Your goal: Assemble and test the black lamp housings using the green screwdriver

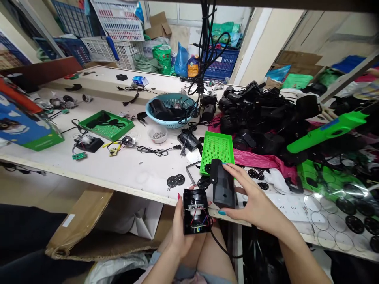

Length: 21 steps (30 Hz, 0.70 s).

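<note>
The left hand point(180, 238) is curled closed around the housing point(195, 211), thumb along the left side, a fingertip showing at the right. The housing sits over the lap at the near edge of the table point(133, 173), its exposed interior facing the camera. Red and blue wires point(204, 221) run inside it; a black cord point(222, 246) leaves its lower right corner.

The right hand point(260, 205) grips the cover point(224, 189) lengthwise: fingers at the upper end, thumb at the lower end, spread wide to span it. The cover is just right of the housing and apart from it. It overlaps the near end of the green tray point(217, 148) in view; contact between them cannot be determined.

Two dial discs point(171, 181) lie on the table beyond the housing, one overlapping the other. The screw bowl point(158, 136) stands near the blue basket point(160, 121).
</note>
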Tool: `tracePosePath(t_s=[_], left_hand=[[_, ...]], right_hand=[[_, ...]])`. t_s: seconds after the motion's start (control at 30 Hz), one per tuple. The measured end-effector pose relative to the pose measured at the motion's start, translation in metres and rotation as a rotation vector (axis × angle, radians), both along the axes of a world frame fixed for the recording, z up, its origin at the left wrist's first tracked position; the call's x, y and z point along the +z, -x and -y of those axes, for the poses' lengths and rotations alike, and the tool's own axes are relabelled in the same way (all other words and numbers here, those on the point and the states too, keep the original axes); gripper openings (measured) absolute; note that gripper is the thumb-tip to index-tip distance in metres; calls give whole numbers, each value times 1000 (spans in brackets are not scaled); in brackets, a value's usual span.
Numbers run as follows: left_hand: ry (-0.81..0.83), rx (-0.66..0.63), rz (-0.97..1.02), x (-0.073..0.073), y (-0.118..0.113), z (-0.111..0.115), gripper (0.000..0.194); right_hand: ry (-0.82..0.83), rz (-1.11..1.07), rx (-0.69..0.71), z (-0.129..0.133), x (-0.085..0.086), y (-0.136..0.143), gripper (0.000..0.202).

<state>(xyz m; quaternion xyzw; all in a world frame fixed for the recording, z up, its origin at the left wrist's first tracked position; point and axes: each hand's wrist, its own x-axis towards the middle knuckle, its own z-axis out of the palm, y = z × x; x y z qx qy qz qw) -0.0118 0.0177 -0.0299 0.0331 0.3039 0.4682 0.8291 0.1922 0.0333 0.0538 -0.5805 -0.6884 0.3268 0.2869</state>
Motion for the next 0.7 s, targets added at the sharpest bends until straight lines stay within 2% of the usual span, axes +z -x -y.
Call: tracePosePath(t_s=[0.13,0.23,0.37,0.53,0.7], left_hand=[[-31,-13,-10,-5,5,3,63],[5,-46,-45,-8,8,7,62],[27,-38,-48,-9,10,12,59],[-4,-58,10,-8,12,11,61],[23,-72,16,-6,10,8,59]], right_hand=[[-60,2,8,-34,-3,16,89],[-130,135,150,-72,-11,39,93],[-167,332,361,-116,-34,73,99],[-176,421,461,-138,-58,93,98],[-181,421,498,-149,-56,94,99]])
